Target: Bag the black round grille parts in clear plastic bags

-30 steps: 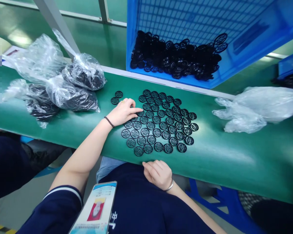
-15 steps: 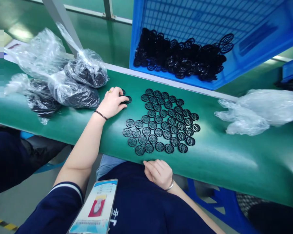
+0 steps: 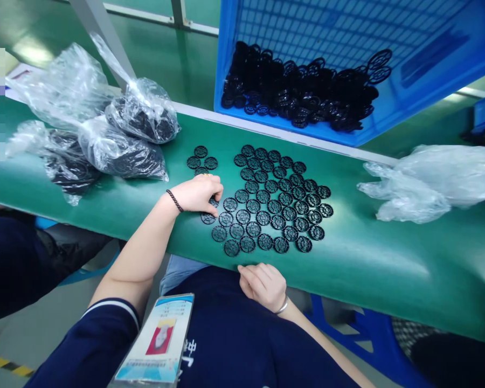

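My left hand (image 3: 200, 194) is over the left edge of a large group of black spoked plastic discs (image 3: 262, 218) lying flat on the green table. Its thumb and fingers curl around one black spoked disc (image 3: 214, 202), which is partly hidden by the hand. Just beyond the knuckles, a small separate cluster of the same discs (image 3: 210, 163) lies on the table. My right hand (image 3: 263, 287) rests at the near table edge with its fingers folded in; nothing shows in them.
Clear plastic bags (image 3: 121, 153) filled with black parts stand on the left. Behind the table is a tilted blue crate (image 3: 327, 27) heaped with black discs (image 3: 299, 97). A whitish plastic bag (image 3: 440, 183) lies on the right of the green table (image 3: 367, 258).
My left hand has moved from the small cluster towards me and slightly right, to the large group's edge. The cluster's discs now show uncovered. My right hand has stayed put.
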